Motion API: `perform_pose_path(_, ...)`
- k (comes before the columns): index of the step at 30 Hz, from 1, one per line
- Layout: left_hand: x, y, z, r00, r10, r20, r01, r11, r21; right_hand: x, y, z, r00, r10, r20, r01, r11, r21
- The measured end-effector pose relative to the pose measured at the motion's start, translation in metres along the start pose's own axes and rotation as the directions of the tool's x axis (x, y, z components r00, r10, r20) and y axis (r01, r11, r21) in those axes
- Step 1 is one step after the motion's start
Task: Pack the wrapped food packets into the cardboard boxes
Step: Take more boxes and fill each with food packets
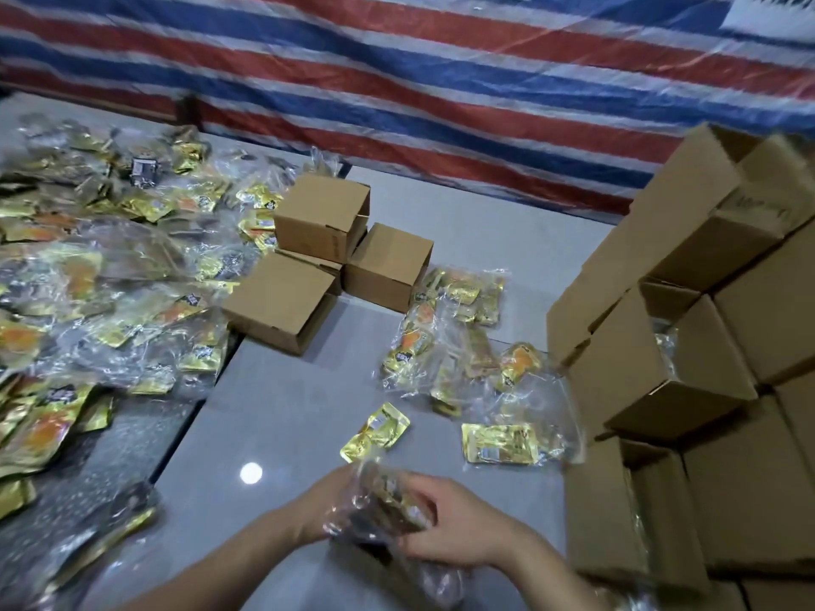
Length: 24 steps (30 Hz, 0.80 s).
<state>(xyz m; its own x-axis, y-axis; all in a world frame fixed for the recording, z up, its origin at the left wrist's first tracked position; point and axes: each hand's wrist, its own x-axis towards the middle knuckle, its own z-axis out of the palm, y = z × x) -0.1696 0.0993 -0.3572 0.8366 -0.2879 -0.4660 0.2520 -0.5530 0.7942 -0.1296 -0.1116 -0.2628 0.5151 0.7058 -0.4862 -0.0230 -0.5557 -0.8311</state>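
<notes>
Both hands hold one clear plastic bag of dark and gold food packets low in the middle of the view. My left hand grips its left side and my right hand curls round its right side. Two loose gold packets lie on the grey table just beyond. More bagged packets sit further back. A stack of open cardboard boxes rises at the right; one open box shows plastic inside. Three small boxes stand at mid-table.
A large heap of gold and orange packets in clear bags covers the left side of the table. A red, white and blue striped tarp hangs behind. A bright light reflection shows on the table near my left forearm.
</notes>
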Motion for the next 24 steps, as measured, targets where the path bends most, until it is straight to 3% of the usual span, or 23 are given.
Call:
perform_pose_path(3,0.001,-0.002,0.007,0.988,-0.058,-0.141,0.035,0.986,-0.160,0.007,0.016,0.003,0.989,0.133,0.071,-0.107,0.953,-0.285)
perform_pose_path(6,0.000,-0.008,0.015,0.978,-0.093,-0.187,0.054,0.977,-0.206,0.014,0.033,0.002,0.960,0.267,0.086,-0.202,0.872,-0.446)
perform_pose_path(12,0.002,-0.009,0.034,0.959,-0.079,-0.273,0.006,0.966,-0.258,0.055,0.062,0.035,0.953,0.295,0.070,-0.167,0.704,-0.690)
perform_pose_path(15,0.001,-0.008,0.036,0.952,-0.080,-0.295,0.012,0.974,-0.227,0.072,0.081,0.055,0.920,0.391,0.022,-0.211,0.543,-0.813)
perform_pose_path(17,0.000,-0.008,0.036,0.947,-0.074,-0.312,0.015,0.982,-0.188,0.071,0.085,0.056,0.923,0.385,0.011,-0.241,0.600,-0.763)
perform_pose_path(19,-0.002,-0.007,0.035,0.947,-0.073,-0.314,0.011,0.981,-0.193,0.060,0.081,0.048,0.949,0.315,0.014,-0.254,0.791,-0.557)
perform_pose_path(21,0.000,-0.005,0.034,0.948,-0.072,-0.310,0.008,0.979,-0.203,0.046,0.078,0.039,0.970,0.239,-0.039,-0.237,0.910,-0.339)
perform_pose_path(22,0.001,-0.004,0.034,0.948,-0.080,-0.308,0.015,0.978,-0.209,0.042,0.079,0.036,0.975,0.210,-0.068,-0.221,0.924,-0.312)
perform_pose_path(24,0.002,-0.001,0.034,0.945,-0.096,-0.314,0.025,0.974,-0.224,0.041,0.080,0.031,0.970,0.224,-0.097,-0.244,0.875,-0.417)
